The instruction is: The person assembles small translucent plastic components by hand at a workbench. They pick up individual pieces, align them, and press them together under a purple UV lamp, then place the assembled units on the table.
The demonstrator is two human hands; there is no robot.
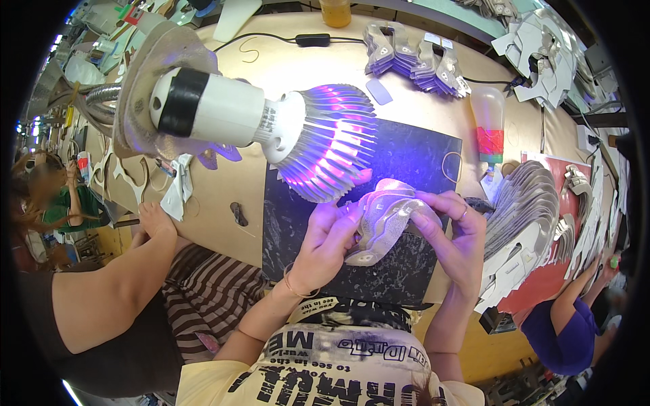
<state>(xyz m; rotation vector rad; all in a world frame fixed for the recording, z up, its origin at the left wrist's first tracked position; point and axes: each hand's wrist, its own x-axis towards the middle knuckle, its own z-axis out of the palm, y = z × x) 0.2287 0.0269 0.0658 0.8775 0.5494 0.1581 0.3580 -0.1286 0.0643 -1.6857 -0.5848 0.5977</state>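
Observation:
Between both hands is a grey, curved piece that looks like part of a shoe upper (383, 230), lit violet along its far edge. My left hand (322, 247) pinches its left side with thumb and fingers. My right hand (458, 233) has closed on its right end, the thumb lying on top. The piece is held over a black mat (414, 145) with pale smears. A lamp (332, 142) with a finned, violet-glowing head hangs just beyond the left hand and hides part of the mat.
A bottle with red liquid (489, 132) stands right of the mat. Beside it lie a long stack of grey pieces (525, 210) and a red sheet (542, 284). More stacked pieces (414, 57) sit at the back. A neighbour's arm (118, 291) rests at the table's left edge.

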